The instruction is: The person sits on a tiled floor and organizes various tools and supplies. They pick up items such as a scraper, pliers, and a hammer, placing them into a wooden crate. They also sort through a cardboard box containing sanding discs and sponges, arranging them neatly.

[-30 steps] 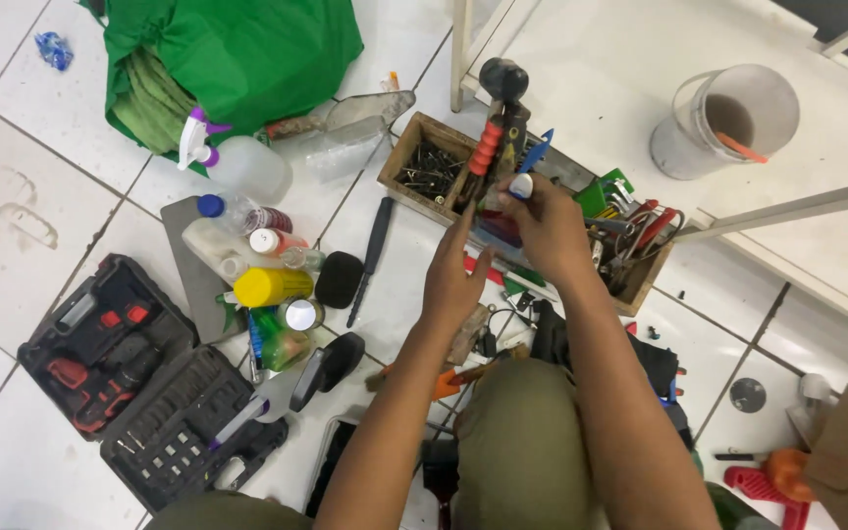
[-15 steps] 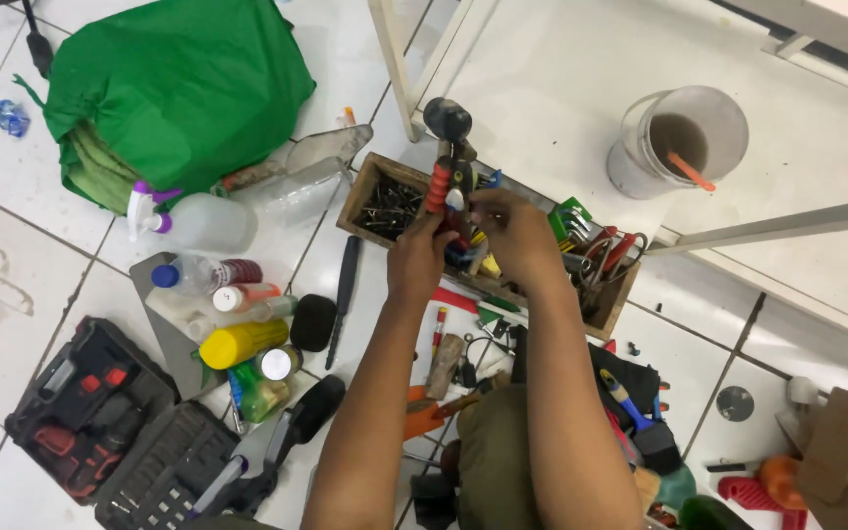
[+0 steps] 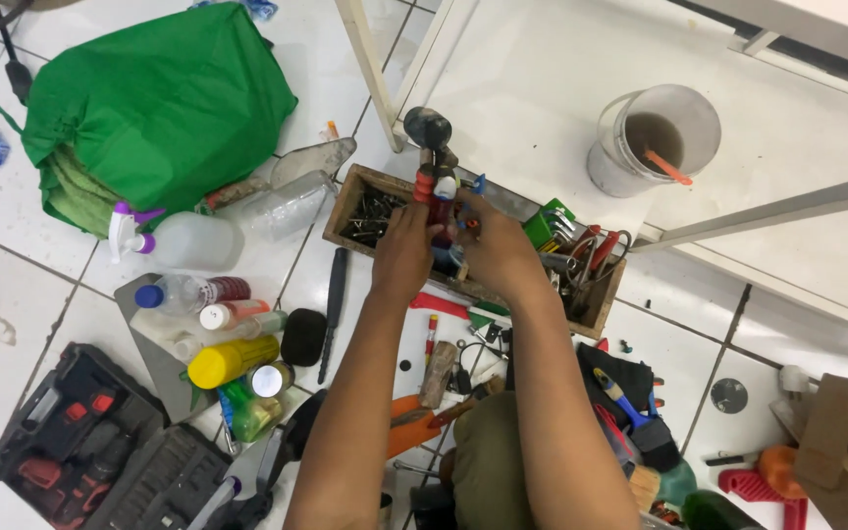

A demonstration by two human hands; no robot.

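Tool (image 3: 433, 167): being held upright over the wooden box, long axis running near vertical in the view, dark rounded head pointing away toward the white frame leg, red-and-white middle section just above the hands, lower end hidden between the palms.
Left hand (image 3: 406, 250): wrapping the tool's lower part from the left side, grip pressed closed around it, fingers curling toward the shaft.
Right hand (image 3: 491, 245): closing on the same tool from the right, grip pinching the shaft just under the red section, thumb side facing the left hand.
Wooden box (image 3: 355, 191): lying on the tiled floor directly beneath the hands, left compartment holding dark screws or nails, right end crowded with pliers (image 3: 596, 250) and other red-handled pieces.
White bucket (image 3: 652, 137): standing well apart to the upper right, an orange stick leaning inside.
Green bag (image 3: 154, 103): sitting on the floor to the left, well apart from the hands.
Spray bottle (image 3: 181, 238): lying just below the bag, purple nozzle pointing left.
Yellow can (image 3: 233, 358): lying among other bottles near the left forearm.
Drill case (image 3: 56, 422): lying open at the lower left.
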